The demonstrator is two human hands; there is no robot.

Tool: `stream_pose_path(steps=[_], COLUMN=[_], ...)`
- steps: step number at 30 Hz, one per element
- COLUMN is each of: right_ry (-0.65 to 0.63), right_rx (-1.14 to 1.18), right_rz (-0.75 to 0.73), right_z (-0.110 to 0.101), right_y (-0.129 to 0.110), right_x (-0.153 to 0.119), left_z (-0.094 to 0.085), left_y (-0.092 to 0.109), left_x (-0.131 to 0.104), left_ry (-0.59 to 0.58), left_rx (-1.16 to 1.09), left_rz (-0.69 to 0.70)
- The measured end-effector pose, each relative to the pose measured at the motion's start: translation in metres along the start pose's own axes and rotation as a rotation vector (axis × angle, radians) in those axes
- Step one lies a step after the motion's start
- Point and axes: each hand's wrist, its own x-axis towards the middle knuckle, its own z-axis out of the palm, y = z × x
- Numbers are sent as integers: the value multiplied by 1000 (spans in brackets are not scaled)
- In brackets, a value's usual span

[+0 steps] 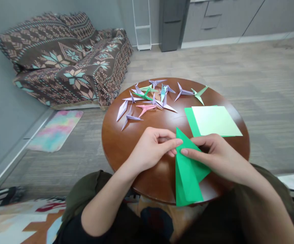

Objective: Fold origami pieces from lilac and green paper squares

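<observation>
A partly folded sheet of green origami paper (188, 174) is held up over the near side of the round table. My left hand (157, 145) pinches its left edge close to the upper point, thumb on the front face. From the right, my right hand (210, 150) grips the same paper, its thumb pressed on the front and the other fingers partly hidden behind. The paper has a pointed top and several layers that spread toward the bottom. Just beyond my right hand lies a stack of square paper, a pale green sheet (216, 120) over a darker green sheet (191, 120).
Several folded paper cranes in purple, green and pink, among them a pink crane (146, 108), sit on the far left of the brown round table (111, 135). A sofa (70, 64) with a patterned cover stands back left. A pastel mat (55, 130) lies on the floor.
</observation>
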Motion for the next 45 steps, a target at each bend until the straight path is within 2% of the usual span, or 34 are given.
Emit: stream_pose_path(steps=[14,25,31,37,45], right_ry=[47,-7,-12,-41,3], right_rx=[13,104,70,71,70], right_rz=[42,82,96,112,45], right_z=[2,2,0,-1,0], right_y=[4,5,6,8,9], right_x=[5,8,10,9,11], left_z=[0,3,2,1,0], left_y=[0,-7,-12,-6,-9], left_x=[0,3,7,7,7], left_ry=[1,116,91,16,7], left_rx=[45,-17,-24,-30,-67], left_rz=[3,40,22,-75,-45])
